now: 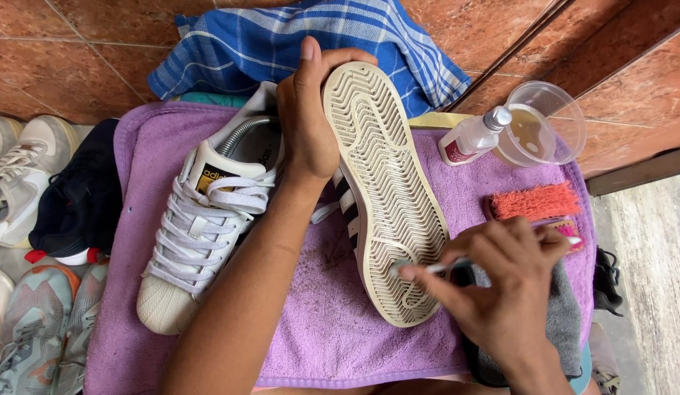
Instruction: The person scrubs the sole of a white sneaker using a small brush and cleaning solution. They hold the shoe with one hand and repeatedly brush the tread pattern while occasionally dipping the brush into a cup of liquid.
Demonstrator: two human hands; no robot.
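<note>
Sneaker [384, 197], white with dark side stripes, stands on its edge on the purple towel [310, 322], its cream zigzag sole turned up toward the camera. It looks light and fairly stiff: the rubber sole should keep its shape under pressure, while the upper would give a little. The heel end is the natural place to hold it, since the sole is broad there and the grooved rubber offers grip rather than slip.

The left hand [307, 110] does just that, closed around the heel, thumb along the sole's rim and fingers wrapped behind, steadying the shoe upright. The right hand [501, 278] is curled shut on a slim white-handled brush [435, 268], pinched like a pen, with its tip touching the grooves near the toe of the sole.

Left of the held sneaker lies its mate [201, 227], laces up, resting flat on the same towel. Right of the sneaker sit a small spray bottle [471, 137] and a clear plastic cup of cloudy liquid [541, 124], with a pink bristle brush [536, 201] just below them. A grey cloth [566, 322] lies under the right wrist. Beyond the heel is a blue checked cloth [310, 36]; further left of the towel, other shoes [40, 190] wait on the tiled floor [62, 66].
</note>
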